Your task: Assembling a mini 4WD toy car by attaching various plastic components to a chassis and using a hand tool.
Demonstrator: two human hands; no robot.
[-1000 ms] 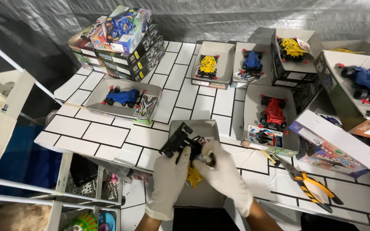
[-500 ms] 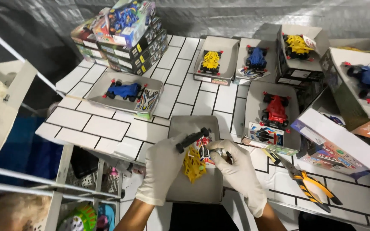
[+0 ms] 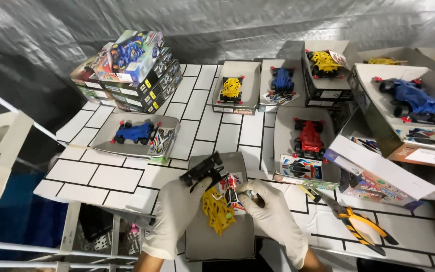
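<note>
A: So, what does the white-gloved left hand (image 3: 177, 214) hold?

B: Its fingers (image 3: 197, 189) are curled around a black plastic toy-car chassis (image 3: 202, 171), which sticks out above them, tilted. Just below those fingers lies a yellow plastic parts frame (image 3: 218, 211), partly over the palm.

A: And the white-gloved right hand (image 3: 273, 214)?

B: Its fingers (image 3: 250, 190) are pinched narrow on a small thin tool (image 3: 251, 194); I cannot tell what kind. Between the two sets of fingers sits a small red, white and blue printed car-body piece (image 3: 230, 187), touching the yellow frame.

A: What lies under them?

B: A shallow grey cardboard tray (image 3: 222, 242), directly beneath both hands, on the desk covered in white brick-pattern paper (image 3: 101, 176).

A: Anything near?

B: Just right of the right fingers lie yellow-handled pliers (image 3: 351, 221). Beyond them, a red toy racing car (image 3: 308, 137) sits in an open grey box. Well left of the left fingers, a blue toy racing car (image 3: 136, 132) rests in another open box, and farther back stands a stack of colourful printed kit boxes (image 3: 129, 70).
</note>
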